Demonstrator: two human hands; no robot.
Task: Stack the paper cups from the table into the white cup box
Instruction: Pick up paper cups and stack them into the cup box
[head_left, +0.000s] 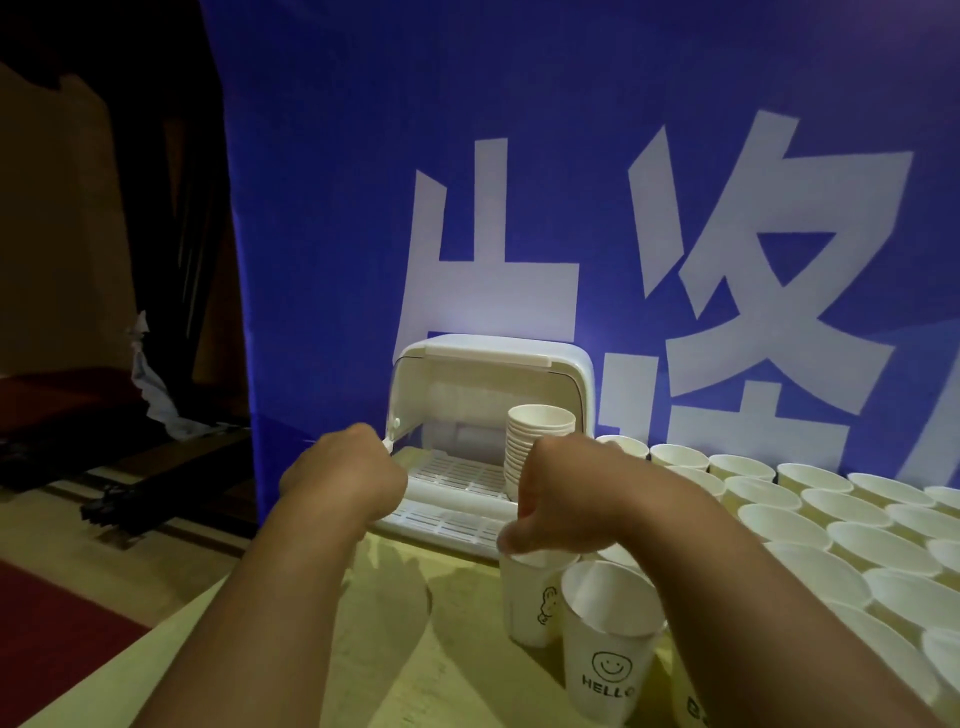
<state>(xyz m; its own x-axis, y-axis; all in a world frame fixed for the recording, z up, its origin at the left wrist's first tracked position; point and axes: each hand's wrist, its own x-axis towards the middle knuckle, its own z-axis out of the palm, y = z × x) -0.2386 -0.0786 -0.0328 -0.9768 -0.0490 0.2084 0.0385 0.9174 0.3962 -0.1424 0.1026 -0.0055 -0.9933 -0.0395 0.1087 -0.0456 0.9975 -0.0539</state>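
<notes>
Paper cup stack (540, 434): a tall nested column standing at the right side of the white cup box (571, 366), over its slatted tray (457, 475). The lower part of the column is covered by the right hand (563, 499). That hand is curled round the column with the thumb pointing down toward the rim of a printed cup (532, 603) on the counter (415, 654). Its fingertips are out of sight behind the stack.

The left hand (345, 475) is closed into a fist at the box's front left corner. It seems to be pinching the lower edge of the raised lid (410, 395) and holding it up, though the contact point is small and hard to read.

The stack's long axis runs vertically, with the mouths up and the bases down. The loose paper cups (852, 538) also stand mouth up, in close rows to the right of the box. A "HELLO" cup (608, 662) is nearest the camera.

I judge these cups to be very light, with thin walls that dent under a hard squeeze. The rolled rims are the stiffest part. A nested column is sturdier than a single cup but can bend or separate partway up, so it is best gripped low, with the fingers spread round the wall. A single cup is best taken lightly near the rim. Because the cups weigh so little, a brushing wrist or the lid dropping could easily knock them over.
</notes>
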